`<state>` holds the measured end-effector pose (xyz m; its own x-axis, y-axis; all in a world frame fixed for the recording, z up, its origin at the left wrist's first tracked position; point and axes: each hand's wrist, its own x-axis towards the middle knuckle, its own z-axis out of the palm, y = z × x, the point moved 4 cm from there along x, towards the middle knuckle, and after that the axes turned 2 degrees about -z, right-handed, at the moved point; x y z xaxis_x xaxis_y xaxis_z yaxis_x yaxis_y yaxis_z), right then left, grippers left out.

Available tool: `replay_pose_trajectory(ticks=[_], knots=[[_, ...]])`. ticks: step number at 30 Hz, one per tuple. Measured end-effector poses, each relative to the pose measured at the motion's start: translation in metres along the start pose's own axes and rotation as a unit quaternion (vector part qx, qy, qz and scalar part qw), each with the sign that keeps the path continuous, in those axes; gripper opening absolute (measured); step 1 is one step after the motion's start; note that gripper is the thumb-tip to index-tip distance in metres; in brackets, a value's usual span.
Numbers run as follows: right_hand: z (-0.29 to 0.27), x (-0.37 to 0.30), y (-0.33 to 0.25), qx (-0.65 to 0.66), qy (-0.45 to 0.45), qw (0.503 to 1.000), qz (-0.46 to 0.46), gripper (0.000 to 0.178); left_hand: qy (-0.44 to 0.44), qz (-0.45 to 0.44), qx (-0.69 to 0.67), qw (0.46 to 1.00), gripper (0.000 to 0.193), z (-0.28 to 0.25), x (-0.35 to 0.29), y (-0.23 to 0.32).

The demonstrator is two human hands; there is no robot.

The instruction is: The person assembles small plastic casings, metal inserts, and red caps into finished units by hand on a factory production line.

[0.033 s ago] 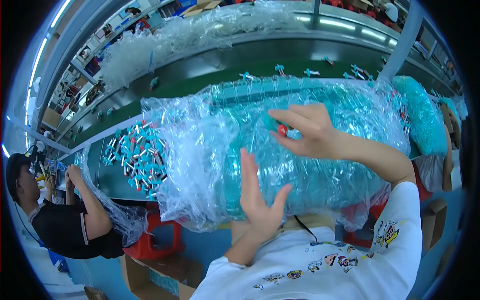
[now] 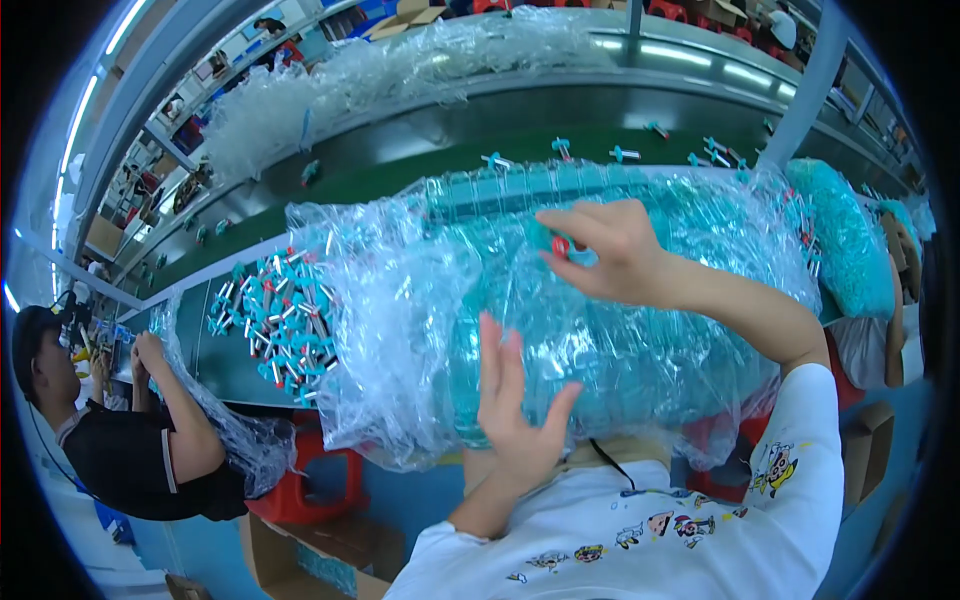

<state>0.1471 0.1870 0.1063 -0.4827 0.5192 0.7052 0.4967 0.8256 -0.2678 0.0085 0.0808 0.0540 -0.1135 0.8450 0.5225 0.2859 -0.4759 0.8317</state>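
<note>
My right hand (image 2: 622,250) is raised over the large bag of clear teal plastic pieces (image 2: 620,350). Thumb and fingers pinch a small red-ended part (image 2: 560,245), its other end mostly hidden by the fingers. Nearer to me, my left hand (image 2: 520,425) holds nothing; its fingers are stretched out and its thumb stands apart, above the bag's near left side. Loose clear plastic film (image 2: 385,340) bunches at the bag's left end. Beside it lies a heap of small teal-and-silver parts with red ends (image 2: 280,320).
A green conveyor belt (image 2: 390,160) runs behind the bag with scattered small parts. Clear wrap (image 2: 370,80) is piled beyond it. At the left sits a co-worker in black (image 2: 150,450). Another teal-filled bag (image 2: 845,240) stands at right. A cardboard box (image 2: 270,565) is below left.
My right hand has turned slightly at the wrist with the part still pinched. The left hand's fingers have spread a little. The view has shifted slightly.
</note>
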Motion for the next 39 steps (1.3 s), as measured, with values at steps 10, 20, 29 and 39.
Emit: replay_pose_trajectory(ticks=[10, 20, 29, 39], knots=[[0.137, 0.08, 0.242, -0.281, -0.099, 0.955, -0.009, 0.02, -0.071, 0.058, 0.314, 0.945, 0.032, -0.028, -0.029, -0.024], [0.141, 0.098, 0.278, -0.244, -0.222, 0.932, 0.153, 0.018, -0.062, 0.054, 0.303, 0.949, 0.024, -0.045, -0.025, -0.034], [0.008, 0.044, 0.091, 0.015, -0.278, 0.959, 0.052, 0.015, -0.16, 0.074, 0.208, 0.962, 0.032, 0.006, 0.003, -0.019], [-0.058, -0.074, 0.057, -0.074, -0.31, 0.923, 0.218, 0.036, -0.279, 0.137, 0.211, 0.927, 0.051, 0.075, -0.014, 0.002]])
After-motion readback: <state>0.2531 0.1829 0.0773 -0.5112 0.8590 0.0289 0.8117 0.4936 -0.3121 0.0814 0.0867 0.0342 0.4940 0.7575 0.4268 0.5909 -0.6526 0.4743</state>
